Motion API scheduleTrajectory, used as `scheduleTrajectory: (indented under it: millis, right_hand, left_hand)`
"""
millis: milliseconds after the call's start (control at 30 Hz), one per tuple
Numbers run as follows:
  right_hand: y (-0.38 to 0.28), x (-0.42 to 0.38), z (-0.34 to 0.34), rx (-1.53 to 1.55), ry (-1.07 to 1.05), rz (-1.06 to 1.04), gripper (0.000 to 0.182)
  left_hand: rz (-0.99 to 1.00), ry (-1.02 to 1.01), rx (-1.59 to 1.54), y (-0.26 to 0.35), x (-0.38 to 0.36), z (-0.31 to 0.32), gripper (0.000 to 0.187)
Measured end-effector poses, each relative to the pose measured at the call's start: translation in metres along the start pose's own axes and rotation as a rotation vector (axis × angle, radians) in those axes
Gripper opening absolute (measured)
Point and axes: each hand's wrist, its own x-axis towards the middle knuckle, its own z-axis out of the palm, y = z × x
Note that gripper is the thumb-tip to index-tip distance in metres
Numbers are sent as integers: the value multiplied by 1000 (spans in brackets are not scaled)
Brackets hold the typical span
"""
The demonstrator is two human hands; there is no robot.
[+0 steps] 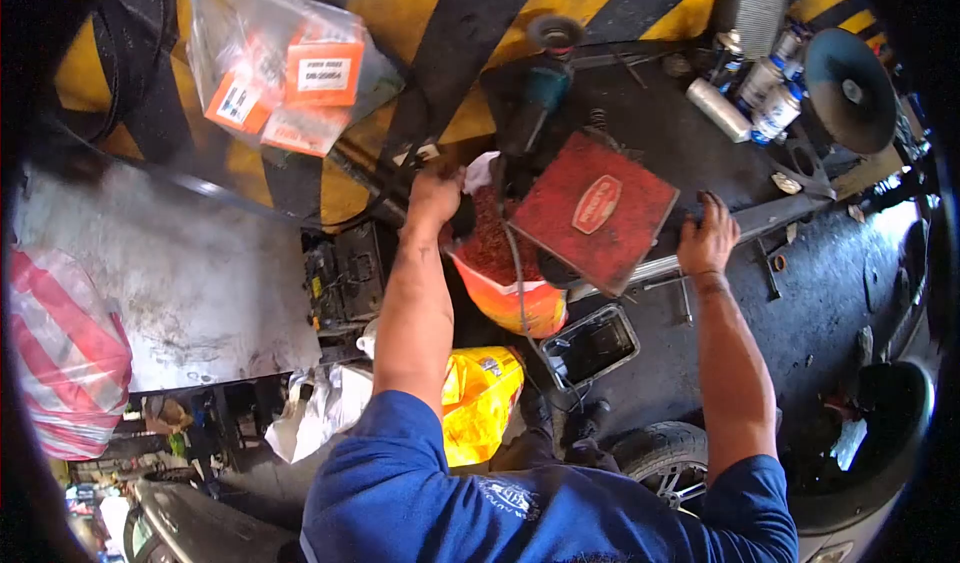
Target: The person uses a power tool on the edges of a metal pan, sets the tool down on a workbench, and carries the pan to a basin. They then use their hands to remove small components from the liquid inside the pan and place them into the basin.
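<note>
My left hand (437,198) is at the far edge of an orange bag (515,308) holding reddish-brown granules. Its fingers are curled beside a white scrap or bag edge (480,173); what they grip is hidden. My right hand (710,233) rests at the bench edge with fingers apart and nothing in them. Just left of it lies a worn red square case (600,208) with an oval label, tilted on the bench. A thin dark cable (517,263) hangs across the bag.
A teal power tool (548,98), spray cans (775,113) and a dark round dish (850,91) stand on the bench (660,113). Orange boxes in a clear bag (325,73) are at upper left. Below are a black tray (590,346), a yellow bag (480,403) and a wheel (665,463).
</note>
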Motion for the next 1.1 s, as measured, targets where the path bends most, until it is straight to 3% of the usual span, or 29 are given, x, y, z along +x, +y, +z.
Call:
scheduleTrajectory:
  millis: [67, 167, 233, 300, 400, 467, 533, 600, 667, 800, 900, 1033, 1100]
  right_hand:
    - [3, 0, 2, -35, -24, 7, 51]
    - [3, 2, 2, -46, -41, 1, 50]
    - [3, -1, -1, -44, -61, -4, 49]
    - [3, 1, -2, -30, -68, -15, 49]
    - [6, 0, -3, -36, -83, -40, 50]
    - [3, 1, -7, -47, -106, -39, 50]
    - [2, 1, -8, -48, -99, -54, 49]
    - [2, 3, -8, -49, -109, -57, 51]
    - [2, 3, -9, -59, -111, -67, 51]
    - [1, 4, -8, -39, -123, -58, 49]
    - [4, 4, -10, -52, -139, -42, 50]
    - [4, 4, -7, -56, -113, -66, 51]
    - [5, 2, -7, -85, -118, -32, 51]
  left_hand:
    - [-74, 105, 260, -99, -3, 20, 36]
    - [-227, 71, 410, -184, -9, 23, 27]
    - [-181, -27, 600, -213, -4, 20, 25]
    - [50, -124, 987, -235, 31, 18, 24]
    - [-126, 54, 641, -307, 82, 49, 23]
    - [37, -167, 953, -302, 116, 53, 26]
    - [108, -198, 1019, -314, 141, 64, 31]
    - [59, -45, 831, -334, 156, 75, 37]
    - [-7, -53, 827, -405, 188, 96, 39]
    - [-48, -240, 1206, -392, 158, 84, 37]
    - [111, -110, 1030, -331, 123, 66, 32]
    - [121, -193, 1073, -370, 106, 85, 31]
    - [-17, -255, 1129, -382, 70, 107, 29]
